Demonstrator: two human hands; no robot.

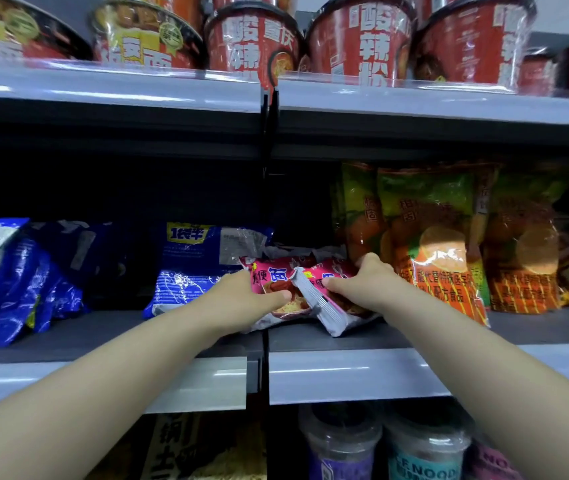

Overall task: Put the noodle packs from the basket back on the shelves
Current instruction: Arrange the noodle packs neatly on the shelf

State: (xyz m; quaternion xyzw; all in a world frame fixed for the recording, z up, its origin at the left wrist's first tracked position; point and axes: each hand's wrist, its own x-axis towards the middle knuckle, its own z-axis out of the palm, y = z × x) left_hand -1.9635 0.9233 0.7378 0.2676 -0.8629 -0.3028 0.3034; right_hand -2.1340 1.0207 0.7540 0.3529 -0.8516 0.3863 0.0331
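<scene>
Grey mid shelf (345,336) spans the frame w/ blue packs (186,265) centre-left & green-orange bags (428,237) at right, two pink noodle packs (276,277) resting on it btwn them, L hand (252,299) gripping one, R hand (362,282) pinching the other.

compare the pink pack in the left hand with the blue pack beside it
The pink pack is pink; the blue pack is blue with a yellow label. The left hand grips the pink pack; nothing holds the blue pack. The blue pack looks larger than the pink pack. Both are glossy.
</scene>
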